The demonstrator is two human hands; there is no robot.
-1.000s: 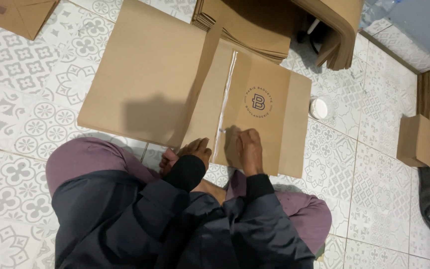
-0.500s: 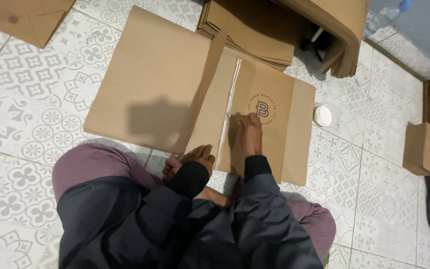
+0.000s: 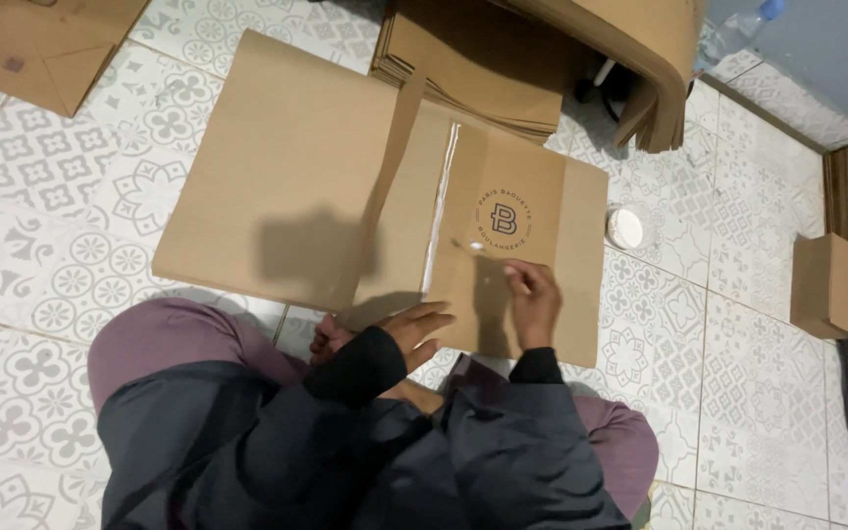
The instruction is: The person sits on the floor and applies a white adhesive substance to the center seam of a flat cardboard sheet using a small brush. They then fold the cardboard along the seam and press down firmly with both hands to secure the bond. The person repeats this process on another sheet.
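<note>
A large flat brown cardboard sheet (image 3: pixel 287 186) with a round printed mark lies on the tiled floor in front of my knees. One flap of it stands up along a fold, and a white strip (image 3: pixel 439 211) runs along the sheet beside that fold. My left hand (image 3: pixel 412 329) rests on the sheet's near edge, fingers spread, holding nothing. To the right of the strip, just below the printed mark, my right hand (image 3: pixel 534 302) pinches a thin pale sliver whose free end lifts off the sheet; what it is I cannot tell.
A stack of flat brown sheets (image 3: pixel 473 59) lies beyond the sheet, under a bent pile of more. A small white round tub (image 3: pixel 626 228) stands at the right edge. A small brown box (image 3: pixel 826 287) sits further right, another flat sheet (image 3: pixel 41 39) at top left.
My right hand slid up along the white strip, then drew back to the right and towards me with the pale sliver. My left hand stayed at the near edge.
</note>
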